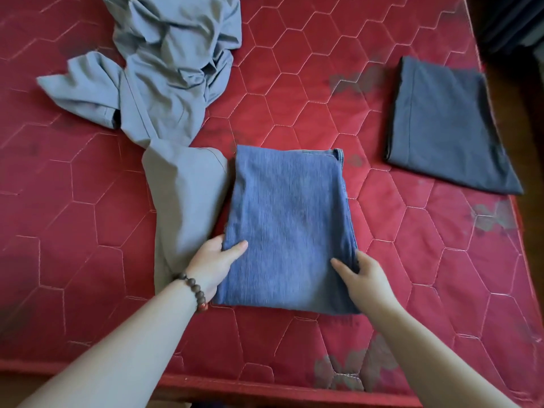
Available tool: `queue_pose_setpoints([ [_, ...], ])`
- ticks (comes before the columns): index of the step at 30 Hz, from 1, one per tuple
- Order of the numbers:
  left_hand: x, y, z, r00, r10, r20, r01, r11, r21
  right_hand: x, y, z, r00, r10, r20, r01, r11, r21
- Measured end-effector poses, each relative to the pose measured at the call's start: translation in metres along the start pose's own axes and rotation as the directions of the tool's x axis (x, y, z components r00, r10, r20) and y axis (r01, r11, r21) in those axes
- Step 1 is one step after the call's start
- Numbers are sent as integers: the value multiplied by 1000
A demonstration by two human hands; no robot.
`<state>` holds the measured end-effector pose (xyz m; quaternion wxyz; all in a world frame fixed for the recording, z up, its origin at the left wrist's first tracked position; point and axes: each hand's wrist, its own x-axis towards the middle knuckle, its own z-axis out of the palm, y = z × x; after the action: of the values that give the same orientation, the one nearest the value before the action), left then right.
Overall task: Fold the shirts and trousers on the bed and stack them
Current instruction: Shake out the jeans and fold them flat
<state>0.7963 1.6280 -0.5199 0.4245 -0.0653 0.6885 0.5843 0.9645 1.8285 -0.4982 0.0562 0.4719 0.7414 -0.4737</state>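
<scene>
2 hands are being used on the folded jeans: left hand and right hand gripping its near side edges. Dark folded pile is lying far right, so right hand's probably nearer.

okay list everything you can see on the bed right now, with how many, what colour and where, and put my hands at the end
folded jeans: one, blue denim, near middle of the bed, held at both side edges
folded dark garment: one, dark grey-blue, far right, near the mattress edge
unfolded garment: one, light grey-blue, crumpled at far left, one part running down beside the jeans
mattress: one, red, quilted in hexagons with faded flower patches
bead bracelet: one, brown with a red bead, on the left wrist
left hand: grips the jeans' left edge, thumb on top
right hand: grips the jeans' right edge, thumb on top
</scene>
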Motion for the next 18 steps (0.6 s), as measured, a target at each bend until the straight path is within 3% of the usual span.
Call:
queue_pose_setpoints([
  [2, 0, -8, 1, 999, -18, -38, 20, 999, 48, 3, 6, 5, 999, 39, 12, -39, 999, -15],
  [7, 4, -8, 7, 979, 104, -173, -51, 956, 289, 7, 0, 4, 1000, 31, 5, -31, 999, 29],
  [15, 35, 40, 19, 969, 171, -179, -126, 963, 236, 56, -42, -1, 995, -89, -45, 95, 983, 159],
  [18, 50, 56, 25, 930, 303, -210, -214, 907, 362, 75, -54, -2, 984, -164, -67, 172, 976, 137],
])
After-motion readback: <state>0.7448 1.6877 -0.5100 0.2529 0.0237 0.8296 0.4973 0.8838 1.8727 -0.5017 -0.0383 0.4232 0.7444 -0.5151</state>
